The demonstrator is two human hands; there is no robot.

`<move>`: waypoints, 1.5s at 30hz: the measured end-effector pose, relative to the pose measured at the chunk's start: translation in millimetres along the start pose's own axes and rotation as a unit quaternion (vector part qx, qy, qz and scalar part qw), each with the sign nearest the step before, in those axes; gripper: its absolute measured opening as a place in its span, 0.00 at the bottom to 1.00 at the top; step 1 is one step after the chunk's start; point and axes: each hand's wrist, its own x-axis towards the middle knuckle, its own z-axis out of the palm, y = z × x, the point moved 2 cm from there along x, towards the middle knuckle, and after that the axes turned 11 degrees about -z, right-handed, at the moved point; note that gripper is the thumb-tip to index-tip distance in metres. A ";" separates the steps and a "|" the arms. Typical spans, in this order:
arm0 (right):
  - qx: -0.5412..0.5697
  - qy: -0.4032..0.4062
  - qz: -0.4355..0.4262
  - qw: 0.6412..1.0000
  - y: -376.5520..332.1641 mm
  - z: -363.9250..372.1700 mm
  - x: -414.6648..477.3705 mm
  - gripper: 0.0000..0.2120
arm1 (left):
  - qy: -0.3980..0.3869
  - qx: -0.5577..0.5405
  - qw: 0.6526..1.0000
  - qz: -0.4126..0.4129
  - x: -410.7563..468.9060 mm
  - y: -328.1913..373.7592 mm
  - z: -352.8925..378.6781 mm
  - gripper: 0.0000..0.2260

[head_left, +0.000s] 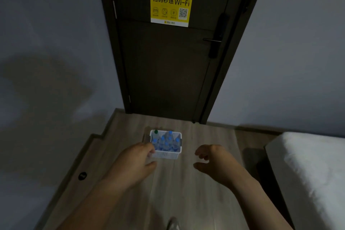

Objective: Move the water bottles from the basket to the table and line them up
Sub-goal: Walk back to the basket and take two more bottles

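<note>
Seven or so small water bottles [166,144] stand upright in one white basket [165,155] on the floor, between and just beyond the two hands; I count roughly six blue caps and one green cap [156,132], though blur leaves the tally unsure. Left hand [137,157] reaches, loosely curled, to the basket's left edge, contact unclear, while the right hand [211,158] hangs half-curled and empty, apart from its right side. Filled bottles should feel weighty, smooth and slightly slippery, best gripped round the body below the cap.

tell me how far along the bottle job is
Done: nothing visible; the bottles stand packed in the basket on the floor. In hand: the left hand is at the basket's left edge, the right hand apart from it, both empty. Left: moving every bottle out and lining them up.
</note>
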 end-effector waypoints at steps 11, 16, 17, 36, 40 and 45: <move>-0.011 -0.060 -0.027 0.998 74.1 -32.6 122.2 0.17 | -0.044 -0.028 0.997 -0.060 128.0 19.4 9.4 0.09; -0.002 -0.084 -0.015 0.996 94.8 -33.6 177.6 0.17 | -0.065 -0.057 0.994 -0.072 185.6 5.2 13.0 0.05; -0.001 -0.085 -0.011 0.996 98.1 -33.6 190.4 0.17 | -0.069 -0.060 0.993 -0.074 199.1 1.2 13.1 0.05; 0.033 -0.122 0.062 0.990 136.1 -11.5 414.9 0.19 | -0.153 -0.012 0.984 -0.094 440.2 -86.8 12.9 0.10; 0.048 -0.125 0.071 0.988 159.5 8.5 452.5 0.19 | -0.162 -0.004 0.981 -0.104 473.2 -100.8 38.4 0.10; 0.062 -0.113 0.074 0.989 195.4 43.8 499.1 0.21 | -0.153 0.007 0.979 -0.135 516.6 -121.9 85.7 0.13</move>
